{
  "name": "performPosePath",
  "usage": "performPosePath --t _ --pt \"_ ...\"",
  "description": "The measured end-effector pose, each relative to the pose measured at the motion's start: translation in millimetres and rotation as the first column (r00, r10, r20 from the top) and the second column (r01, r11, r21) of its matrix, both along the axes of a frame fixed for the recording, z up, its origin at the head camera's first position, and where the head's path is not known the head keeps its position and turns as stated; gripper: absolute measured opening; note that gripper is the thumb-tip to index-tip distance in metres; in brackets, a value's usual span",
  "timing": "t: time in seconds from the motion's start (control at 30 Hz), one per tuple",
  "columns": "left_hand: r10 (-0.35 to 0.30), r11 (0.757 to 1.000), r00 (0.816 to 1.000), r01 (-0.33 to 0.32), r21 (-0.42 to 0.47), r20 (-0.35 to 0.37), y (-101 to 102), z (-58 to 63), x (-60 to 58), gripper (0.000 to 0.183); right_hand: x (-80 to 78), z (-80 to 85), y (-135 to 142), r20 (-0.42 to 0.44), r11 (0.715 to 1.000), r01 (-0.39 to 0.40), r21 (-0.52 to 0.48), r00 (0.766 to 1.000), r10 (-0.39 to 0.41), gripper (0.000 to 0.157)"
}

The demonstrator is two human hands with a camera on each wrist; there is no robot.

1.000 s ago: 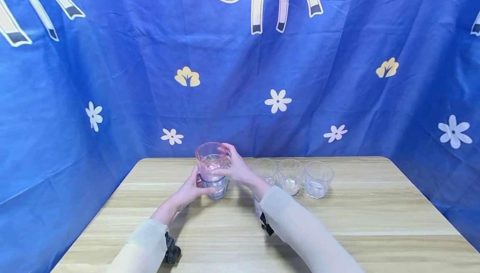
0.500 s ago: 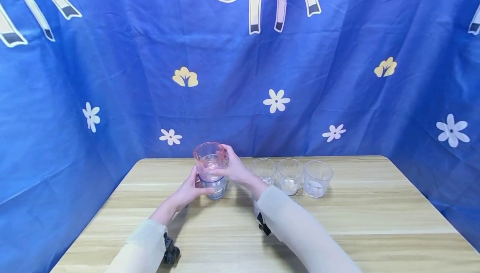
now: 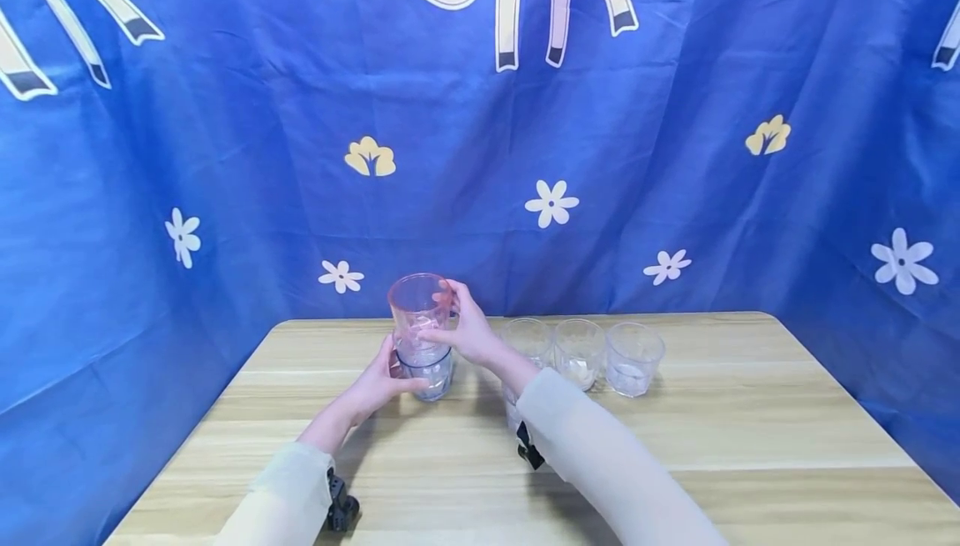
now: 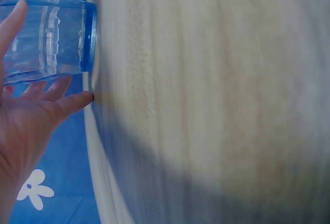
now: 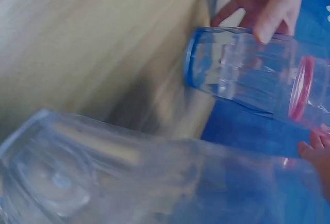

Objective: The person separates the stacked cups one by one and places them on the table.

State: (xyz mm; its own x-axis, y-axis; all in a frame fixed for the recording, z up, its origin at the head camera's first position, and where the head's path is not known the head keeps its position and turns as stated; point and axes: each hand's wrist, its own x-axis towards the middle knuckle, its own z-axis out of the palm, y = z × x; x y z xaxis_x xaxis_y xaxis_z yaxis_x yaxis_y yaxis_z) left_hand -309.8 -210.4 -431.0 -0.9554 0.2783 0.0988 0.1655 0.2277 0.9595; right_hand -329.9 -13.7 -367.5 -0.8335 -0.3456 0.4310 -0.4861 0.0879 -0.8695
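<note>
Pink glass (image 3: 412,309) partly in blue glass (image 3: 438,374)

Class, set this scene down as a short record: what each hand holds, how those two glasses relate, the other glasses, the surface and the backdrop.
Left hand: holds the blue-tinted glass
Right hand: holds the pink-tinted glass
Relation: pink-tinted glass above, its base at the blue-tinted glass's mouth; how far inside is unclear
Other glasses: three clear glasses in a row, plus a partly hidden glass by the right sleeve
Surface: wood-grain table
Backdrop: printed blue cloth
</note>
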Motion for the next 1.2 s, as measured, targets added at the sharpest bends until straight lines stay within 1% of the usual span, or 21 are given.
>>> performPosePath --t 0.13,0.3,0.5,0.63,0.77,0.87,0.97,1.07,1.2 --pt "-0.008 1.000 1.000 0.008 0.000 0.004 -2 -1.4 0.8 0.097 -1.1 9.2 4 0.003 0.998 -0.026 -0.064 1.000 0.026 0.078" --pt "-0.014 1.000 1.000 0.014 0.011 0.001 -3 -2.3 1.0 0.094 -2.9 25.8 16 -0.003 0.993 -0.042 -0.110 0.999 0.042 0.078" --pt "-0.020 1.000 1.000 0.020 0.006 -0.016 -1 -0.1 -0.9 0.091 -3.8 48.0 35 -0.025 0.995 -0.018 -0.097 1.000 0.016 0.079" --pt "-0.019 1.000 1.000 0.020 0.006 -0.013 -1 0.4 -2.4 0.089 -2.6 61.4 48 -0.036 0.997 0.006 -0.080 0.999 -0.009 0.080" --pt "-0.014 1.000 1.000 0.014 0.006 -0.013 -1 -0.4 -3.7 0.088 0.5 72.3 62 -0.052 0.997 0.007 -0.072 0.999 -0.010 0.080" --pt "-0.010 1.000 1.000 0.010 0.003 -0.014 0 -0.7 -3.2 0.089 7.2 78.3 74 -0.057 0.998 0.012 -0.064 0.998 -0.015 0.079" --pt "-0.011 1.000 1.000 0.011 -0.002 -0.012 1 0.2 -1.9 0.090 17.5 80.3 89 -0.061 0.998 0.018 -0.055 0.998 -0.022 0.078" --pt "-0.006 1.000 1.000 0.006 -0.009 -0.007 1 0.8 -1.2 0.091 29.5 76.4 106 -0.076 0.999 0.029 -0.046 0.997 -0.033 0.079" --pt "0.016 0.999 1.000 -0.016 -0.030 -0.006 -1 0.8 -0.9 0.092 47.5 66.2 133 -0.100 0.997 0.068 -0.030 0.993 -0.070 0.080"
